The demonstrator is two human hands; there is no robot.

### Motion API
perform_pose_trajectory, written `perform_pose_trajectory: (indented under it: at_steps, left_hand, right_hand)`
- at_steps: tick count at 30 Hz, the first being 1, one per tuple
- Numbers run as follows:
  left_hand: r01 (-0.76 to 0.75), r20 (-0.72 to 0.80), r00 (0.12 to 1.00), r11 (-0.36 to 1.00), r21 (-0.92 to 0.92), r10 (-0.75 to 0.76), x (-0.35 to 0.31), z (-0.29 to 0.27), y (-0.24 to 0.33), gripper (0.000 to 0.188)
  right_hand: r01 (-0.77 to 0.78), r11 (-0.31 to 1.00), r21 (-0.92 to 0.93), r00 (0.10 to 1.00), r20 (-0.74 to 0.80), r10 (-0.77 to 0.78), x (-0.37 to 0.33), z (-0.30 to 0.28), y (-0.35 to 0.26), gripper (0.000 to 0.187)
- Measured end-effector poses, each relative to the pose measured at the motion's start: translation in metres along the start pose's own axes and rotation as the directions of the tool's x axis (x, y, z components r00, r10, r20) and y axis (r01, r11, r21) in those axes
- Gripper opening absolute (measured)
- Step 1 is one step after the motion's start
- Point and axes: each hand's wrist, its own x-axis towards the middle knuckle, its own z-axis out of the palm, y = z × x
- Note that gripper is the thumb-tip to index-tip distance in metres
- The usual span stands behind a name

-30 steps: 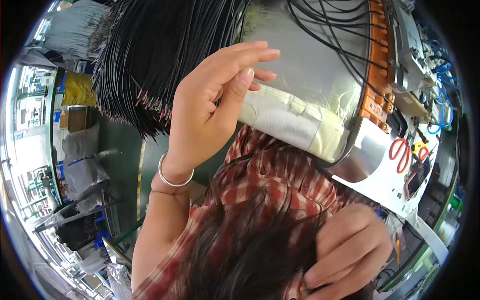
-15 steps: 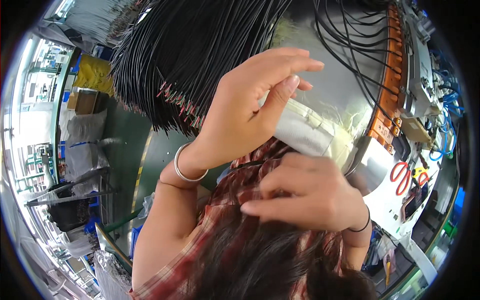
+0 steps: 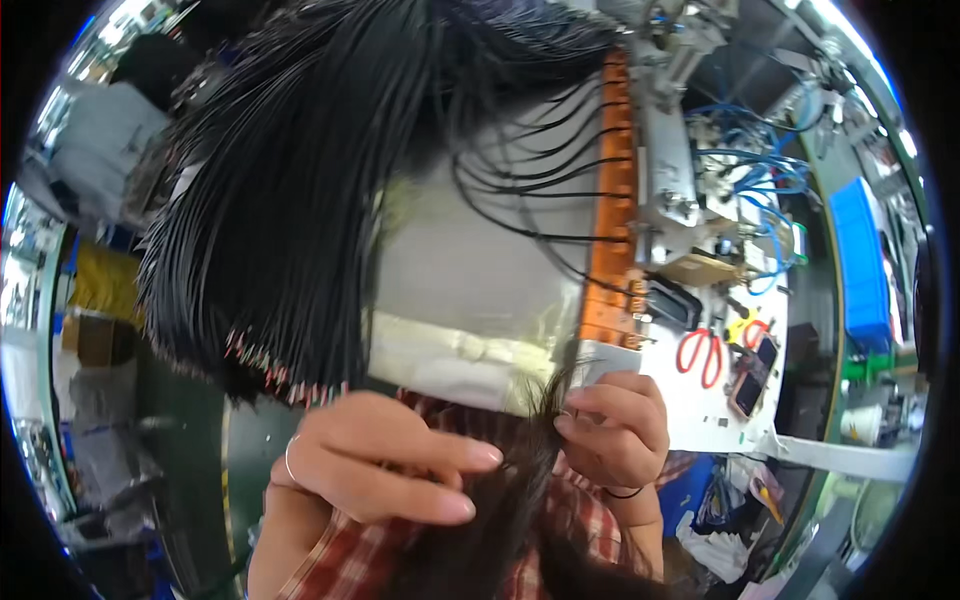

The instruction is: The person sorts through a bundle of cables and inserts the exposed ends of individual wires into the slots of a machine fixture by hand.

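Note:
My right hand (image 3: 618, 428) has its fingers closed on a lock of dark hair (image 3: 548, 425) near the front edge of the grey work surface (image 3: 480, 275). To its left, my left hand (image 3: 385, 460) points thumb and forefinger toward the hanging hair, with a gap between them and nothing visible held. A thick bundle of black cables (image 3: 290, 200) with red and green wire ends lies over the left side of the surface. Several single black cables run to slots in an orange rail (image 3: 607, 270) along the right edge. Pale tape or padding (image 3: 450, 350) covers the near edge.
On the white board at right lie red-handled scissors (image 3: 712, 362) and a phone (image 3: 752, 380). Behind them stands a metal fixture (image 3: 670, 160) with blue air tubes (image 3: 765, 180). A blue bin (image 3: 858, 270) is at far right. Shelving with wrapped goods stands at left.
Both hands have come down toward my chest, and the right one has taken hold of hair. The view has turned, so the cables and rail sit farther left.

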Motion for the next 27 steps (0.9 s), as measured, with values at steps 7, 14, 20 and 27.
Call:
perform_pose_trajectory:
  at_steps: [7, 14, 20, 27]
  left_hand:
    - [-0.041, 0.596, 0.797, 0.994, -0.106, 0.096, 0.023, 0.015, -0.019, 0.02]
    - [-0.017, 0.511, 0.858, 0.998, -0.067, 0.048, -0.006, 0.01, -0.025, 0.024]
    - [-0.004, 0.46, 0.887, 0.996, -0.088, 0.044, -0.024, 0.005, -0.024, 0.02]
    - [0.031, 0.412, 0.909, 0.975, -0.219, 0.063, -0.023, -0.007, -0.009, 0.015]
  right_hand:
    - [-0.033, 0.998, -0.056, 0.994, 0.102, 0.038, 0.0, -0.012, -0.004, 0.025]
    - [0.106, 0.959, -0.262, 0.993, 0.074, -0.09, -0.009, -0.002, -0.001, 0.028]
    - [0.298, 0.855, -0.424, 0.955, 0.135, -0.266, -0.022, -0.004, 0.0, 0.028]
    - [0.031, 0.818, -0.574, 0.999, 0.028, -0.018, -0.029, -0.032, 0.016, 0.022]
